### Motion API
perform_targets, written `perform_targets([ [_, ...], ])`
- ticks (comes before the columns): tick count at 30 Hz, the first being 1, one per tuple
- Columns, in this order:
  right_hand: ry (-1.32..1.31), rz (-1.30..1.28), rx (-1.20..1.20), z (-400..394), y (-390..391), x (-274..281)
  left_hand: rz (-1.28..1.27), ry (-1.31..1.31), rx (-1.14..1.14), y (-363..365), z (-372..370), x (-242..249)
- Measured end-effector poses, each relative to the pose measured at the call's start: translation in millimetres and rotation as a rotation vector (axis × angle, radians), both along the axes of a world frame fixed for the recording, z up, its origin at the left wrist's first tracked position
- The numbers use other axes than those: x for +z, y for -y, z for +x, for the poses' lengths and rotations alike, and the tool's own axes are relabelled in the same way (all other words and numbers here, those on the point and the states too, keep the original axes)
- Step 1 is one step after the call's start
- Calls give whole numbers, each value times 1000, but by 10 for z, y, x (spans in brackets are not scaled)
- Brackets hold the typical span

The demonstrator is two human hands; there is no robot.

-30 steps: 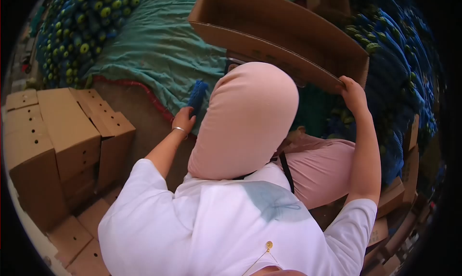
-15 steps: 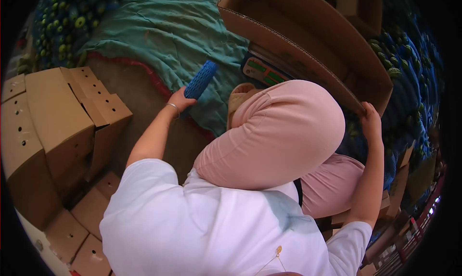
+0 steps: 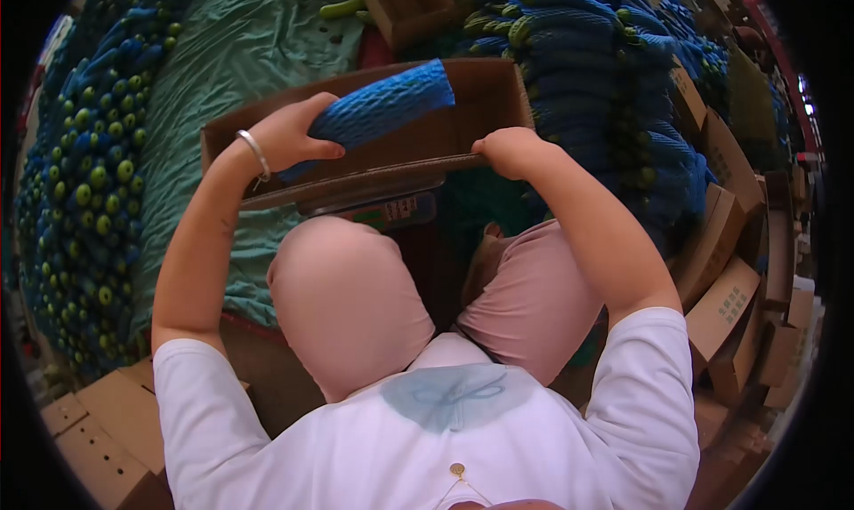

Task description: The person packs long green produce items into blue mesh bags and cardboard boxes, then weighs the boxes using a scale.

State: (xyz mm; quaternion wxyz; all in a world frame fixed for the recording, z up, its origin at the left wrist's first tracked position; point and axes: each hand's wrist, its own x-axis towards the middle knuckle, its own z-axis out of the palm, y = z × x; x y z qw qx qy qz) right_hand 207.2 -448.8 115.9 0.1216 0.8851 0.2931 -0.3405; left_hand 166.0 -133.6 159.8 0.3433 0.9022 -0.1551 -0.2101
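Note:
An open cardboard box (image 3: pixel 356 174) lies ahead of my knees, on a scale (image 3: pixel 396 210) whose panel shows below the near wall. My left hand (image 3: pixel 289 135), with a bracelet at the wrist, is wrapped round a blue mesh sleeve (image 3: pixel 387 104) above the box's left part. Whatever the sleeve contains cannot be made out. At the box's right near corner, my right hand (image 3: pixel 511 152) has its fingers closed on the top edge of the near wall.
Green vegetables in blue netting (image 3: pixel 102 194) are piled at the left, with more netted piles (image 3: pixel 569 74) at the right. A green cloth (image 3: pixel 191 92) covers the ground. Another box (image 3: pixel 405 8) stands beyond; cardboard boxes (image 3: pixel 725 305) lie right and lower left.
The view has turned right. My left hand has carried the blue sleeve from over the cloth to over the box. My right hand still holds the box edge.

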Motion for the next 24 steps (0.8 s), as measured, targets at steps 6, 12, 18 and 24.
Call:
perform_targets([
  [6,15,615,-97,31,526,371,245,-156,-313,823,777,-1243],
  [12,656,820,-307,990,1521,-123,244,-264,-377,927,647,-2125],
  [18,926,366,95,2039,1514,-911,259,-122,-418,988,512,-2169],
  [24,913,124,141,2289,1470,-1021,364,-283,-440,1058,602,-1931],
])
